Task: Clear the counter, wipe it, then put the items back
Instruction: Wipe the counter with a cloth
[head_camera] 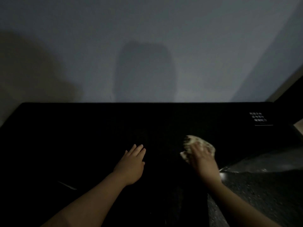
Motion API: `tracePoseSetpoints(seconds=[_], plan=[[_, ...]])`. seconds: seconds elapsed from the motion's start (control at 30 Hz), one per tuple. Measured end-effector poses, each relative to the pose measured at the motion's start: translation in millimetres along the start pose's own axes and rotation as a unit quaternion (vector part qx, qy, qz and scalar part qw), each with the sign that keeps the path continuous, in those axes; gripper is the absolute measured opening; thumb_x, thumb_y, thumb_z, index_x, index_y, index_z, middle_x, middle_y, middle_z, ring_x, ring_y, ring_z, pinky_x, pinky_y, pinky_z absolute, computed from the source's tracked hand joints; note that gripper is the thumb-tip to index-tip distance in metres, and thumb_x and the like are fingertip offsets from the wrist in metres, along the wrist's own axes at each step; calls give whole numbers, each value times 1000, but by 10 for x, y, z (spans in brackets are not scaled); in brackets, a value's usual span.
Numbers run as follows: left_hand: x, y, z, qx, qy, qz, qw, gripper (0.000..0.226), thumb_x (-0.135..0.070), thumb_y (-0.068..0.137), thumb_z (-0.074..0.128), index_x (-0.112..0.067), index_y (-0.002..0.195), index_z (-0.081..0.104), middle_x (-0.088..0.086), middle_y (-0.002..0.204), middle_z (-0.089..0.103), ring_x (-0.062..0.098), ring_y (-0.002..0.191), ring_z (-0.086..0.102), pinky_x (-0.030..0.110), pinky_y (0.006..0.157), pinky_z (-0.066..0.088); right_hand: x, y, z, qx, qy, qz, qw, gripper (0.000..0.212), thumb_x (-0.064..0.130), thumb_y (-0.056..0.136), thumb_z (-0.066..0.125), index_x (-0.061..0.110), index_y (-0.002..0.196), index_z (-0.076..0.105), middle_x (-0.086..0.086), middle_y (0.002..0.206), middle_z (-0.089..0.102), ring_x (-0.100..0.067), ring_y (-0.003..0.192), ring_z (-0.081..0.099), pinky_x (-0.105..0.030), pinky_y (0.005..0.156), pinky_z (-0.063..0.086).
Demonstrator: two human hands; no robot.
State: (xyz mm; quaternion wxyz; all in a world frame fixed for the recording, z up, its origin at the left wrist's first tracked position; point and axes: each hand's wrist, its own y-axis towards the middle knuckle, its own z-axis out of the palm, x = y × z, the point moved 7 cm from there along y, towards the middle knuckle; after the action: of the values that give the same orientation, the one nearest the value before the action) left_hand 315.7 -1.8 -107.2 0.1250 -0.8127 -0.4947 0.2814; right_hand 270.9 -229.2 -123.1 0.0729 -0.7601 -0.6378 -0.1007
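Cloth [199, 145] bunched, blurred, axis unclear, under flat R hand [202, 159]; L hand [132, 163] flat, empty, on counter [98, 128].

You face a glossy black counter [98, 128] and plain grey wall [147, 38]. White lettering [259, 117] at two o'clock suggests public premises.
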Motion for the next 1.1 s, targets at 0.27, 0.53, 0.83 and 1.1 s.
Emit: tracePoseSetpoints(seconds=[0.27,0.53,0.83,1.1], plan=[[-381,-182,291,-24,10,-6,1000,52,-22,103,25,-20,152,7,-7,160,-6,12,147,-10,32,118,-3,1073,-634,233,77,14,-134,988,52,40,81,39,24,124,63,2,128,61,-20,118,59,-32,117,18],[-325,-662,438,-23,5,-65,998,57,-29,104,23,-21,152,-6,-6,158,-16,11,145,-14,34,120,-5,-401,-659,-113,-14,25,85,996,61,42,92,24,13,145,35,-13,151,33,-31,142,25,-42,117,6],[-453,-1042,760,-30,-17,-145,989,57,-30,104,21,-19,152,-7,-4,159,-16,15,146,-14,40,120,-2,152,-1107,-23,99,-1,-170,981,54,42,97,35,25,148,28,-2,156,22,-21,145,20,-22,114,2],[-480,-1277,988,15,-10,-153,988,60,-33,103,23,-21,151,-9,-1,157,-21,22,145,-20,45,118,-4,397,-1376,19,45,37,-94,994,59,43,88,27,19,138,47,-6,147,40,-28,136,38,-42,116,11]])
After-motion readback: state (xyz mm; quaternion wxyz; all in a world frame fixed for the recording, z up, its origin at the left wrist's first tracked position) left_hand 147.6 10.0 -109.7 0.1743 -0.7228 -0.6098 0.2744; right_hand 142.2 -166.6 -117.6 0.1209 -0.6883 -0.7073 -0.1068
